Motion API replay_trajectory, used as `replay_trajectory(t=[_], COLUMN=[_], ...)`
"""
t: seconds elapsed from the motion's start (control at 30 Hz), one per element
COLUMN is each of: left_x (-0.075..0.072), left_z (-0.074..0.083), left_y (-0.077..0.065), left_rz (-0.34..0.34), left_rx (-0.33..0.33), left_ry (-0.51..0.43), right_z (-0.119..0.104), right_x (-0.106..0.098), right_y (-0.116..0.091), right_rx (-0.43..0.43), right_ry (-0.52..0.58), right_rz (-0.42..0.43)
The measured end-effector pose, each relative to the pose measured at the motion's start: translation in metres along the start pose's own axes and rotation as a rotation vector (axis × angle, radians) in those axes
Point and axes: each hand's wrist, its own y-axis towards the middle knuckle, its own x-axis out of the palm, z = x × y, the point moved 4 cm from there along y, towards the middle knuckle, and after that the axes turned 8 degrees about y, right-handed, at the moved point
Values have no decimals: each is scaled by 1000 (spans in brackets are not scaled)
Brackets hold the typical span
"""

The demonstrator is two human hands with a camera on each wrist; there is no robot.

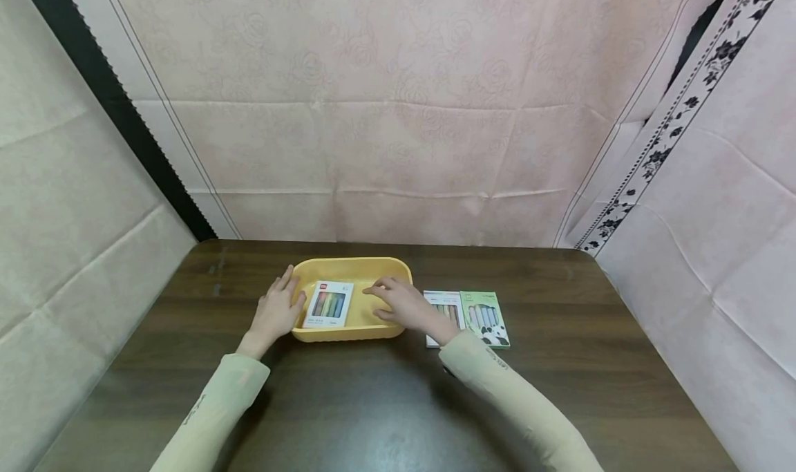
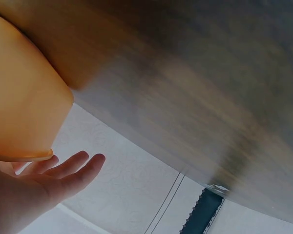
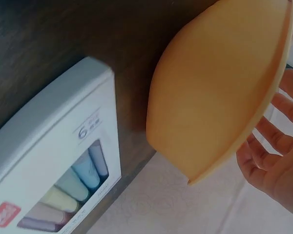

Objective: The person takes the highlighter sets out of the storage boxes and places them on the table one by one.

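A yellow plastic tray [image 1: 363, 268] sits on the table, with a white box of coloured highlighter-like pens [image 1: 328, 305] lying inside its left half. My left hand [image 1: 276, 313] rests at the tray's left rim, its fingers extended along the edge. In the left wrist view, that hand's fingertips reach past the rim of the tray [image 2: 27, 92]. Over the tray's right side is my right hand [image 1: 401, 305], fingers loosely bent and holding nothing. The right wrist view has the right hand's fingers [image 3: 271, 136] beside the tray rim.
Right of the tray, another white pen box [image 1: 444, 305] and a green pen box [image 1: 484, 313] lie side by side, partly under my right forearm. The dark wooden table [image 1: 373, 403] ends at a pale cloth backdrop [image 1: 385, 154].
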Motion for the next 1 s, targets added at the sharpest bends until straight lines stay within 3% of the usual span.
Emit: replay_trajectory(t=[0.37, 1.0], left_x=[0, 2], left_z=[0, -2], left_y=[0, 0], left_rz=[12, 18], left_rx=[-2, 8], left_ry=[-3, 4], right_z=[-6, -11], right_x=[15, 34], right_y=[14, 37], right_rx=[10, -84], right_ry=[-24, -94], right_rz=[-63, -101])
